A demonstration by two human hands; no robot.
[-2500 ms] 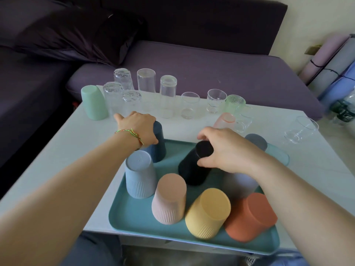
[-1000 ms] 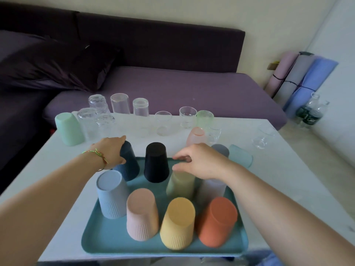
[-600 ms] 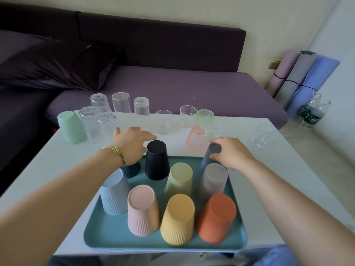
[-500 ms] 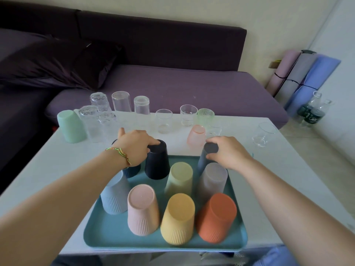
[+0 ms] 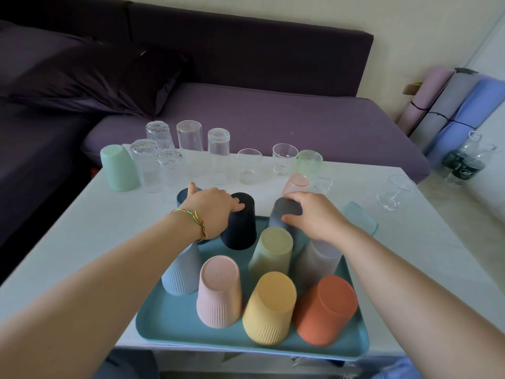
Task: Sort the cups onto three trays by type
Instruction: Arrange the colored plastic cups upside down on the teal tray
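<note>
Both hands shifted vs ~1 s ago: left hand (image 5: 210,209) came off the dark blue cup (image 5: 181,194) onto the black cup (image 5: 240,225), and right hand (image 5: 314,216) went from over the olive cup (image 5: 272,253) to the slate-grey cup (image 5: 284,210).

Grip now, as I read it: left fingers curl over the black cup's upturned base, thumb sticking out toward the dark blue cup just behind. Black cup stands upside down at the far edge of the teal tray (image 5: 169,321).

Right fingers + thumb wrap the slate-grey cup's upper end. Cup leans, lower end hidden behind the olive cup, so can't tell if it touches the tray.

Also on tray, all inverted:
- light blue cup (image 5: 180,272), near-left
- pink cup (image 5: 218,291), yellow cup (image 5: 269,307), orange cup (image 5: 325,310) in the near row
- frosted cup (image 5: 317,265) under the right wrist

Off-tray on the table (image 5: 82,228): mint cup (image 5: 119,168) far left, clear glasses (image 5: 190,143) in a far row, teal cup (image 5: 360,217) on its side right of the tray, tipped glass (image 5: 396,192) further right.
</note>
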